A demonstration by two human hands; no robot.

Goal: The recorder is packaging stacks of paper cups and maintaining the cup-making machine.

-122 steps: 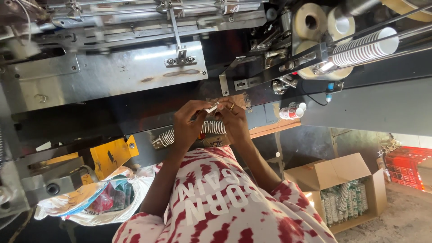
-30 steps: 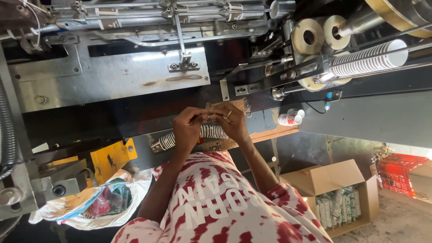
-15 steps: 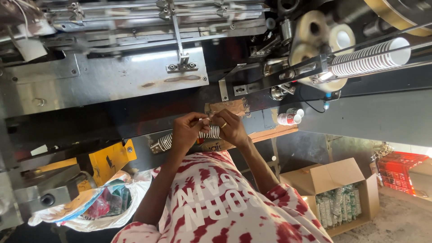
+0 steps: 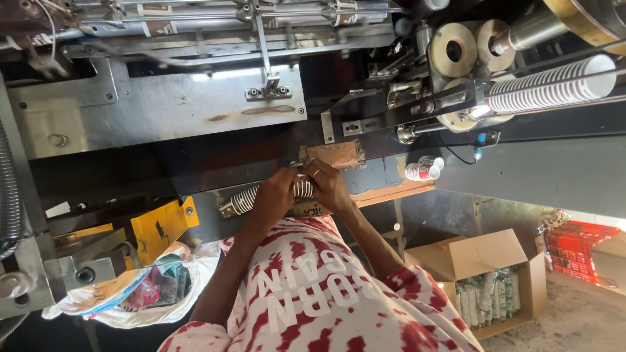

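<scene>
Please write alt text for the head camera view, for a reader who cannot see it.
Both hands, the left hand and the right hand, grip a nested row of white paper cups lying sideways against a grey metal machine. Another long row of cups sits in the machine's rails at upper right, and an open cardboard box stands on the floor.

Reached forward with both bare arms, left hand (image 4: 275,195) and right hand (image 4: 328,186) drawn close together, fingers curled inward, wrists slightly bent.
</scene>
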